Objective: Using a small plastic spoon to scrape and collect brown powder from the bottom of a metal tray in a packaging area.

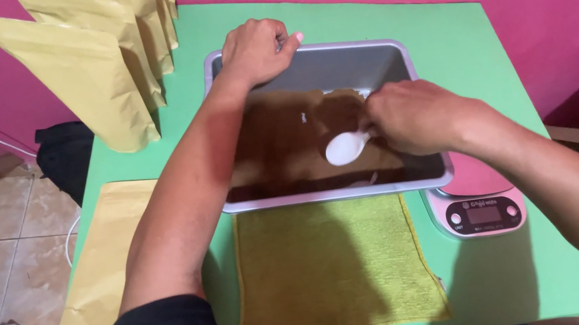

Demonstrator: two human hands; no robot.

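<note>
A grey metal tray (pixel 388 56) with brown powder (pixel 287 147) in it sits in the middle of a green table (pixel 497 261). My left hand (pixel 255 49) grips the tray's far left rim. My right hand (pixel 416 115) holds a white plastic spoon (pixel 347 147) with its bowl just above the powder near the tray's centre.
A yellow-green cloth (pixel 332 270) lies in front of the tray. A pink kitchen scale (pixel 479 204) stands at the tray's right front corner. Yellow pouches (pixel 93 62) stand at the back left, more lie flat (pixel 104 258) at the left edge. A pink wall is behind.
</note>
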